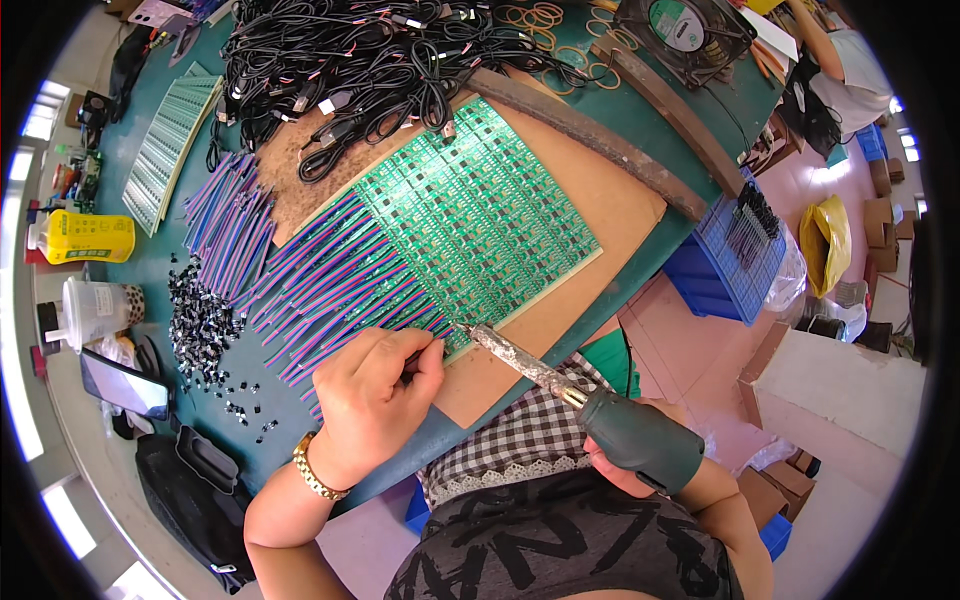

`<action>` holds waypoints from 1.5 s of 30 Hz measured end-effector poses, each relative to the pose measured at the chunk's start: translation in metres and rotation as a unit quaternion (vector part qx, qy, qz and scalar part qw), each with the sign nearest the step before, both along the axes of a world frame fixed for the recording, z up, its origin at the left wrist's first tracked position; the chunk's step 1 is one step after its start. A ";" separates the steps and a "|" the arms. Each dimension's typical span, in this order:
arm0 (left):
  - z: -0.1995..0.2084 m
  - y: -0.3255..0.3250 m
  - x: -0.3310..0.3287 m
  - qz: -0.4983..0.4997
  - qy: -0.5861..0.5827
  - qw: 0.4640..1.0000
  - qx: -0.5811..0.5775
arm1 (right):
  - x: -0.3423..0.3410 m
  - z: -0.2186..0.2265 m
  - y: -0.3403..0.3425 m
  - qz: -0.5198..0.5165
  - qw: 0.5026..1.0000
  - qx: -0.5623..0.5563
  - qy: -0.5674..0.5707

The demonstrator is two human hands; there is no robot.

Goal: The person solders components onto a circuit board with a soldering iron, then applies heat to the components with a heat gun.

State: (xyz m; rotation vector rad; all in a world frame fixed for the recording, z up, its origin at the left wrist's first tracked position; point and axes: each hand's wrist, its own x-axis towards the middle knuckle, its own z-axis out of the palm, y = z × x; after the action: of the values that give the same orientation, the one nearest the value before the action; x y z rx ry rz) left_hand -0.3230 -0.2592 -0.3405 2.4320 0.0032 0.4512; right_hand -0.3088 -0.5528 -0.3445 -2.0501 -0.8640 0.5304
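Observation:
My right hand (620, 470) grips a soldering iron (640, 435) with a dark green handle. Its crusted metal barrel points up and left, with the tip at the lower edge of a green circuit board panel (490, 210). Just left of the tip, my left hand (375, 385) is closed in a pinch; what its fingertips hold is hidden. Rows of striped multicoloured wires (335, 265) run from the panel's left side, some passing close to my left fingers. Beneath the panel lies a brown board (625, 210).
Black cables (350, 70) heap at the back, beside a fan (685, 35) and metal bars (590, 135). Small black parts (200, 320), more wires (230, 220), another stack of panels (172, 145), a yellow bottle (90, 237), a cup (100, 308) and a phone (125, 385) lie left. A blue crate (725, 260) stands right.

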 end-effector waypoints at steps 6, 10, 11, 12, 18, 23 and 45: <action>0.001 0.000 0.001 -0.001 0.007 1.000 0.004 | -0.018 -0.024 -0.012 -0.040 0.998 0.026 0.049; 0.003 0.000 0.001 -0.002 0.020 1.000 0.016 | -0.009 -0.011 -0.005 -0.045 0.988 0.017 0.147; 0.004 0.001 0.001 -0.002 0.020 1.000 0.015 | -0.008 -0.007 -0.004 -0.045 0.988 0.016 0.147; 0.004 0.001 0.002 -0.002 0.022 1.000 0.010 | -0.008 -0.004 -0.002 -0.045 0.993 0.022 0.105; 0.003 0.002 0.002 -0.007 0.013 1.000 -0.001 | -0.002 -0.005 -0.008 0.008 0.999 0.020 -0.029; 0.003 0.002 0.002 -0.001 0.020 1.000 -0.008 | -0.007 -0.016 -0.009 -0.010 0.999 0.044 -0.030; 0.001 0.005 0.001 -0.015 0.016 1.000 -0.004 | -0.017 -0.014 -0.008 -0.052 0.999 -0.003 0.013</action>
State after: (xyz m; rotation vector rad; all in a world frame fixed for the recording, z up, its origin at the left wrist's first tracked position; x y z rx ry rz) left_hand -0.3216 -0.2542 -0.3393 2.4273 -0.0170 0.3972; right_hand -0.3255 -0.5612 -0.3582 -2.0762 -0.7370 0.5016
